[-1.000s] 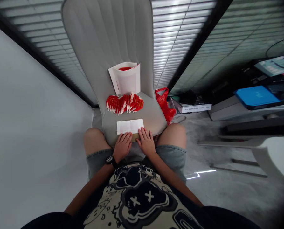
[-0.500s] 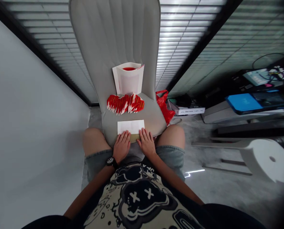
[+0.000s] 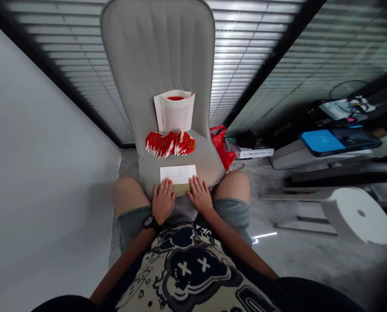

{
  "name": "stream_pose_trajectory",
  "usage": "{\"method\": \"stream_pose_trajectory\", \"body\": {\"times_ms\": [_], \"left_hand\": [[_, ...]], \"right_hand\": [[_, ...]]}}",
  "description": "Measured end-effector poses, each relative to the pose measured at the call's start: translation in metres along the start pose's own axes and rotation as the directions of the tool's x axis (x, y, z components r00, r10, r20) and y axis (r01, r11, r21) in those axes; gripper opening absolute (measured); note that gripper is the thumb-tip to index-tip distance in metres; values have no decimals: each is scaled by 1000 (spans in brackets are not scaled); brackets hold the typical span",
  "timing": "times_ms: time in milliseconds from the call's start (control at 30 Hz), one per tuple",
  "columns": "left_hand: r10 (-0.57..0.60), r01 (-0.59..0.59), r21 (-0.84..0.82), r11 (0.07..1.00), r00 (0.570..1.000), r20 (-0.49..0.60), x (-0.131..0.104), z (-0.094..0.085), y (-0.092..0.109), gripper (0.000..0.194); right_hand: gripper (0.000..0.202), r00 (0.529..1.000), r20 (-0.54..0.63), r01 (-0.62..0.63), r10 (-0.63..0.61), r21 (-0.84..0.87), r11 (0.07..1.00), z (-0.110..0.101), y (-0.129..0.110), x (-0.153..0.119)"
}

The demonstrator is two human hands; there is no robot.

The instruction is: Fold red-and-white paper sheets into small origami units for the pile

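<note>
A white paper piece (image 3: 178, 174) lies flat on the grey chair seat, with a yellowish-tan strip (image 3: 180, 190) along its near edge. My left hand (image 3: 163, 200) rests palm down at the lower left of the paper, fingers spread. On the right side, my right hand (image 3: 200, 193) lies flat with its fingertips on the paper's lower right corner. Behind the paper sits a fanned row of red and white packets (image 3: 170, 144). A white pouch with a red inside (image 3: 176, 113) stands open against the backrest.
Beyond the grey chair (image 3: 159, 47) are window blinds. A red plastic bag (image 3: 224, 149) and a box (image 3: 255, 153) are on the floor to the right. Farther right are a blue-topped device (image 3: 323, 141) and a white stool (image 3: 362, 214). A wall (image 3: 43, 164) rises on the left.
My left hand has shifted slightly left along the paper and its fingers are more spread. My right hand stays nearly in place. The view has tilted a little.
</note>
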State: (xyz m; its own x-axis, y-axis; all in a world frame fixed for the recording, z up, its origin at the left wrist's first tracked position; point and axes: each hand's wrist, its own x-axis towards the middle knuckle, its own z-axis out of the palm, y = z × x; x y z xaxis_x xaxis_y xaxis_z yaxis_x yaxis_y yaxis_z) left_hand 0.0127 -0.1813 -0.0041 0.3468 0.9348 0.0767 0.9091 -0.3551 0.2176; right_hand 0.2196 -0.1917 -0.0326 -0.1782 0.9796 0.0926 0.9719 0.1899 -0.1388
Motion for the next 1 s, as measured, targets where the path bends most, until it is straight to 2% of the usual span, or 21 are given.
{"method": "stream_pose_trajectory", "body": {"times_ms": [367,833,1000], "left_hand": [[-91,90,-15,996,991,-100,-5,6,1,62],[-103,106,10,994,985,-139,-9,9,4,62],[-99,103,14,995,979,-176,-7,4,4,66]], "right_hand": [[65,1000,-24,16,-16,4,1000,0,1,1],[63,1000,-16,16,-17,-6,1000,6,2,1],[63,999,-38,15,-14,16,1000,8,1,2]]}}
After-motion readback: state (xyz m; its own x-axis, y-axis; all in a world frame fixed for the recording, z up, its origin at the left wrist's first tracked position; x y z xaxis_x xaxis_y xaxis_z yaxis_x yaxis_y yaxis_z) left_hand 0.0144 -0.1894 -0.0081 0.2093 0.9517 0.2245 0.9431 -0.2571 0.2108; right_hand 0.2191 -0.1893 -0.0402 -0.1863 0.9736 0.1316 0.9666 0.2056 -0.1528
